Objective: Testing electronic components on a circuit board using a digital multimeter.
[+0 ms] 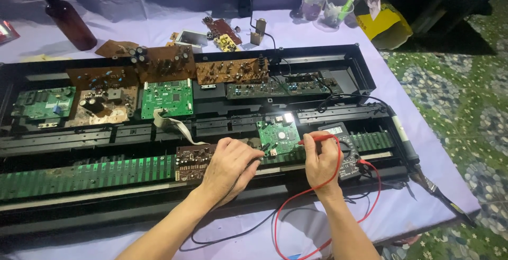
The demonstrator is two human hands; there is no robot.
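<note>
My left hand [230, 163] holds a black probe whose tip touches the lower left edge of a small green circuit board [278, 135]. My right hand [320, 158] grips a red probe [313, 139] that points left at the same board. The red lead [296, 207] loops down over the cloth, and the black lead [233, 234] runs below my left wrist. A dark multimeter [344, 154] lies just right of my right hand. A small bright light [288, 117] shines at the board's top right corner. All of this rests inside a long black open keyboard chassis [222, 51].
Several brown and green boards [166, 98] lie in the chassis's back row, with a long green key-contact strip [84, 175] in front. A soldering iron [407, 143] lies at the right end. A brown spray bottle [66, 16] and clear cups [330, 8] stand behind on the purple cloth [413, 207].
</note>
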